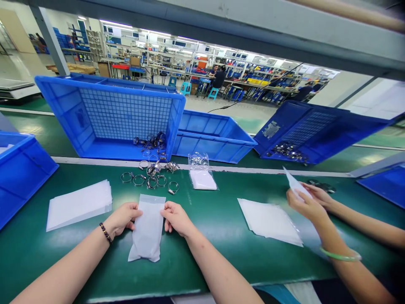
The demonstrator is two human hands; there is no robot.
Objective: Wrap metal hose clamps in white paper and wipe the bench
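Between my hands a white plastic bag lies on the green work surface, its lower end bulging and creased. My left hand pinches its left edge near the top. On the opposite edge, my right hand grips the bag with thumb and fingers. What is inside the bag is hidden. Just beyond it lie several loose metal hose clamps. A stack of flat white bags rests to the left of my left hand. Farther back sits a clear bag with metal rings and a white sheet in it.
A tilted blue crate with more clamps stands behind, beside another blue crate. At right, a co-worker's hands hold a white bag near a second bag stack. Another tilted crate holds clamps. A grey beam crosses overhead.
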